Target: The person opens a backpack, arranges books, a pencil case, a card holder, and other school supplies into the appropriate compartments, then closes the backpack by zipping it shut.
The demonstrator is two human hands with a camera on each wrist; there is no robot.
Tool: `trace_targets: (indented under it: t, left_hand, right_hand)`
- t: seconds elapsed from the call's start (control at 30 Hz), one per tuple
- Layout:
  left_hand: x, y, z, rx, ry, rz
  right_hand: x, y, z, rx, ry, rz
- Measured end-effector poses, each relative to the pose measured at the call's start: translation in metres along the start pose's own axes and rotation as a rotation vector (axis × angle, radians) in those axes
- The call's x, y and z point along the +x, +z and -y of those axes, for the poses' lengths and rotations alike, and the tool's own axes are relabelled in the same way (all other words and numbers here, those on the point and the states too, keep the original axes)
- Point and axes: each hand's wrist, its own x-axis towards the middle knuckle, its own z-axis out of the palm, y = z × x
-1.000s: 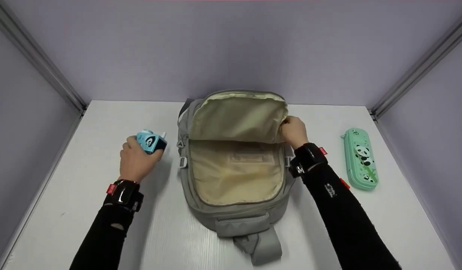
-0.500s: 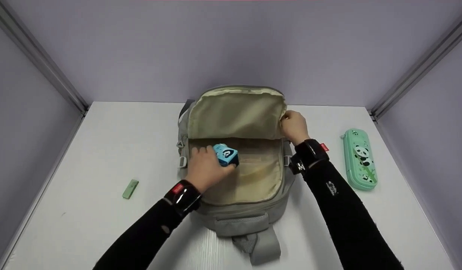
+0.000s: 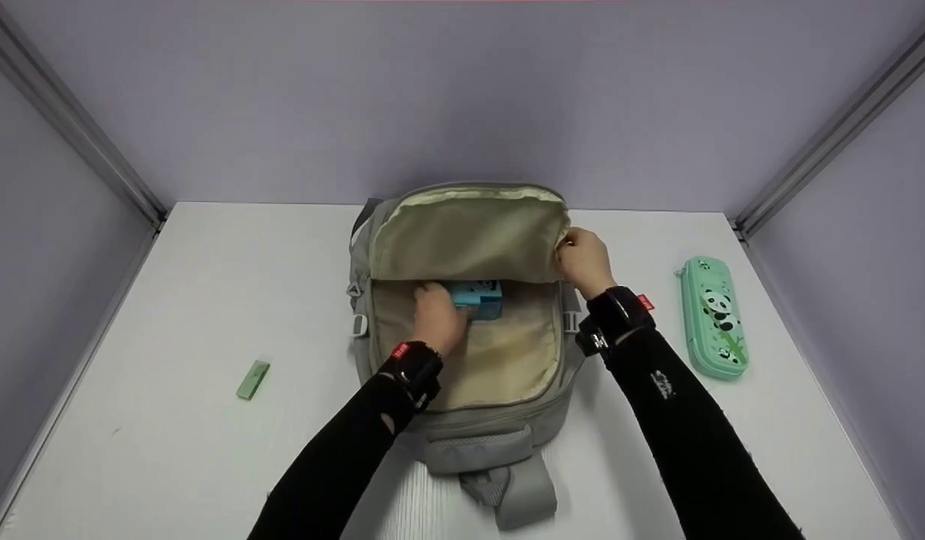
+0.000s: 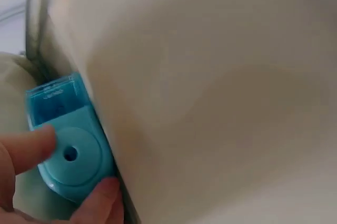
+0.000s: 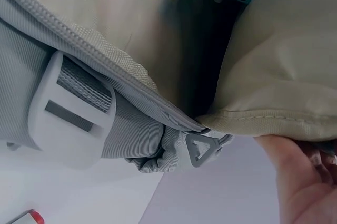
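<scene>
A grey backpack (image 3: 492,442) lies on the table with its front compartment unzipped and its flap (image 3: 470,232) raised. My left hand (image 3: 438,319) reaches into the opening and holds a blue pencil sharpener (image 3: 483,298). In the left wrist view the sharpener (image 4: 73,155) shows a round pencil hole and a see-through blue drawer, with thumb and fingertips at its sides. At the flap's right edge, my right hand (image 3: 584,262) grips the fabric. The right wrist view shows the hand (image 5: 305,182) at the flap's stitched hem; some of its fingers are hidden.
A green pencil case (image 3: 716,319) with panda pictures lies to the right of the backpack. On the left is a small green block (image 3: 253,380). The white table (image 3: 169,315) is bounded by grey panels (image 3: 462,97) at the back and sides.
My left hand has carried the sharpener from the left side of the table rightward and into the backpack, uncovering the small green block. My right hand keeps hold of the flap.
</scene>
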Motion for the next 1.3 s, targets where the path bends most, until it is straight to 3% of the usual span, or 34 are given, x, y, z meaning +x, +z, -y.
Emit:
trace_targets:
  t: [0.07, 0.13, 0.3, 0.37, 0.43, 0.53, 0.6, 0.67, 0.8, 0.93, 1.0, 1.1, 1.2, 1.3]
  left_hand:
    - [-0.004, -0.011, 0.001, -0.012, 0.006, -0.005]
    - [-0.009, -0.025, 0.003, -0.025, 0.042, -0.077]
    - [-0.011, -0.062, 0.013, -0.116, 0.221, -0.459]
    - [-0.006, -0.075, 0.018, -0.143, 0.285, -0.531]
    - [0.000, -0.085, 0.024, -0.145, 0.335, -0.480]
    - [0.006, -0.094, 0.032, -0.161, 0.371, -0.258]
    - [0.008, -0.095, 0.037, -0.186, 0.363, -0.121]
    - [0.009, -0.094, 0.040, -0.204, 0.333, -0.063]
    - [0.011, -0.091, 0.041, -0.172, 0.288, -0.107]
    - [0.017, -0.091, 0.037, -0.156, 0.252, -0.175]
    - [0.019, -0.091, 0.036, -0.159, 0.232, -0.206]
    - [0.022, -0.090, 0.034, -0.158, 0.207, -0.247]
    - [0.024, -0.088, 0.035, -0.164, 0.181, -0.262]
    - [0.024, -0.087, 0.037, -0.163, 0.166, -0.255]
  right_hand:
    - [-0.001, 0.000, 0.000, 0.003, 0.004, 0.005]
    - [-0.003, 0.000, -0.001, 0.016, 0.001, 0.006]
    - [-0.010, -0.004, -0.006, 0.082, -0.010, 0.028]
    - [-0.014, -0.006, -0.009, 0.117, -0.021, 0.051]
    - [-0.017, -0.006, -0.012, 0.147, -0.041, 0.069]
    - [-0.022, -0.008, -0.017, 0.160, -0.091, 0.094]
    - [-0.026, -0.009, -0.020, 0.164, -0.134, 0.109]
    - [-0.032, -0.011, -0.023, 0.165, -0.171, 0.134]
    - [-0.042, -0.022, -0.036, 0.127, -0.222, 0.122]
    - [-0.039, -0.047, -0.069, -0.026, -0.198, -0.003]
    - [-0.037, -0.061, -0.095, -0.126, -0.121, -0.069]
    - [-0.040, -0.079, -0.139, -0.260, 0.062, -0.116]
    - [-0.049, -0.090, -0.181, -0.339, 0.275, -0.035]
    - [-0.059, -0.093, -0.210, -0.384, 0.391, 0.085]
